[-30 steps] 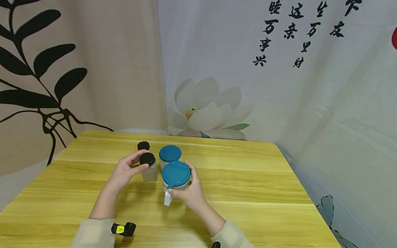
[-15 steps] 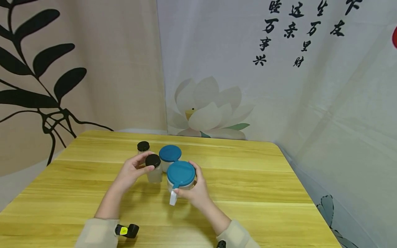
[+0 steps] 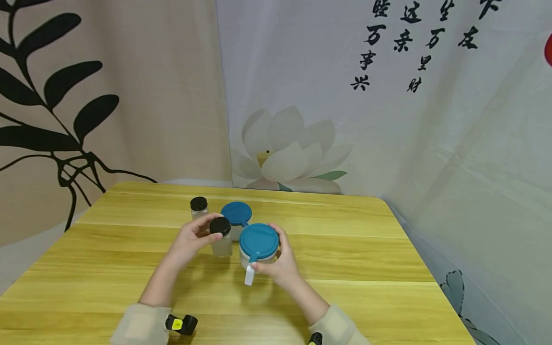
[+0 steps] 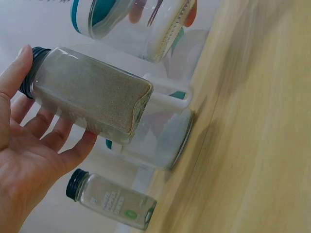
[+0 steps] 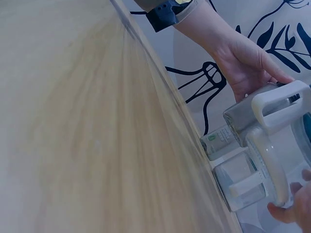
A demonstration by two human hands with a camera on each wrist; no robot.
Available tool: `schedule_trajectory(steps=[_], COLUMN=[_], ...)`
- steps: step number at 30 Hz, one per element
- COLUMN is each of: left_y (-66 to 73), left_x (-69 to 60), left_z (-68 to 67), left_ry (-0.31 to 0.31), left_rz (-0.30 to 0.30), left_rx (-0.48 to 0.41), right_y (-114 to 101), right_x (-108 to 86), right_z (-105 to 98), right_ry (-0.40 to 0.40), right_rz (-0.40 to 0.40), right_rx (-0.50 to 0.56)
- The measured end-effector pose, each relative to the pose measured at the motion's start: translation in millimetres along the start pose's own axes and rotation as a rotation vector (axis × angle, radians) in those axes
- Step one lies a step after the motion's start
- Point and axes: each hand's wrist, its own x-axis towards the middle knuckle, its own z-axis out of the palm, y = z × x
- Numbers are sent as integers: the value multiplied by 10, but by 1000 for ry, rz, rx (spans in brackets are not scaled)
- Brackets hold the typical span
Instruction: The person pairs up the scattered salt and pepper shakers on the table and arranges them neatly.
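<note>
My left hand [image 3: 194, 239] grips a spice jar [image 4: 90, 92] by its black lid, thumb on one side and fingers on the other. Grey-brown powder shows through its clear glass, and it hangs above the table. Beside it to the right, my right hand [image 3: 278, 266] holds a clear seasoning jar with a blue lid [image 3: 258, 240] and a white handle [image 3: 249, 275], also off the table. Behind them stand a second black-lidded spice jar [image 4: 114, 199] with a printed label and a second blue-lidded seasoning jar [image 3: 236, 213]. The held jars partly hide the standing ones.
The wooden table [image 3: 345, 268] bears the two standing jars near its back left. A curtain with a printed lotus [image 3: 293, 153] and writing hangs behind it. A black strapped device [image 3: 182, 325] sits at my left cuff.
Both hands have moved a little to the right, each with its jar still held. The two jars standing behind have stayed put and show more now.
</note>
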Motion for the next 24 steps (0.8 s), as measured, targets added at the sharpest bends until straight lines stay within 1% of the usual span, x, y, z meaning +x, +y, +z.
schedule_trajectory(steps=[4, 13, 18, 24], left_y=[-1, 20, 24, 19], left_x=[6, 11, 10, 13], left_z=[33, 112, 153, 203], left_ry=[-9, -17, -22, -26], left_rz=[5, 72, 61, 55], left_rx=[-12, -54, -49, -63], right_y=[1, 27, 33, 42], right_x=[-12, -40, -38, -36], right_z=[-50, -165, -238, -320], right_ry=[-7, -10, -18, -38], right_rz=[9, -20, -40, -91], right_rx=[-8, -3, 0, 7])
